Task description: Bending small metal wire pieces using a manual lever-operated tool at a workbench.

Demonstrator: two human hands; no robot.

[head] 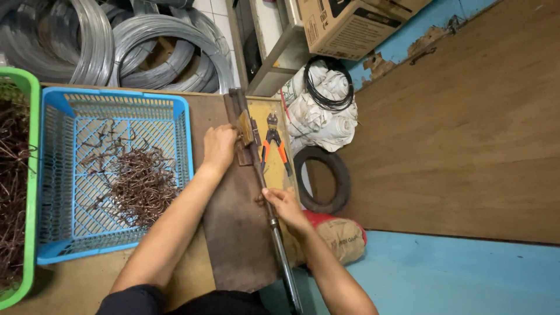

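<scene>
My right hand (284, 205) is closed around a long metal bar (274, 224). The bar runs from 6 o'clock, near my body, up toward 12 o'clock. My left hand (219, 146) sits farther up, at about 11 o'clock from my right hand. It presses down on a rusty metal block (243, 137) at the top end of the bar, fingers curled over it. Both hands work on a dark board (236, 233) on the table (70, 280).

At 3 o'clock from my left hand lie orange pliers (274, 146) on a yellow plate (279, 175). At 9 o'clock from it stands a blue basket (58, 192) with brown bent wire bits (137, 184) inside. A green basket (30, 175) stands past it at the far left.

Down on the floor at 3 o'clock from my right hand are a black ring (338, 181) and a sack (341, 236). Far up at 12 o'clock are white bags (324, 116), big grey wire coils (151, 49) and a box (344, 26).
</scene>
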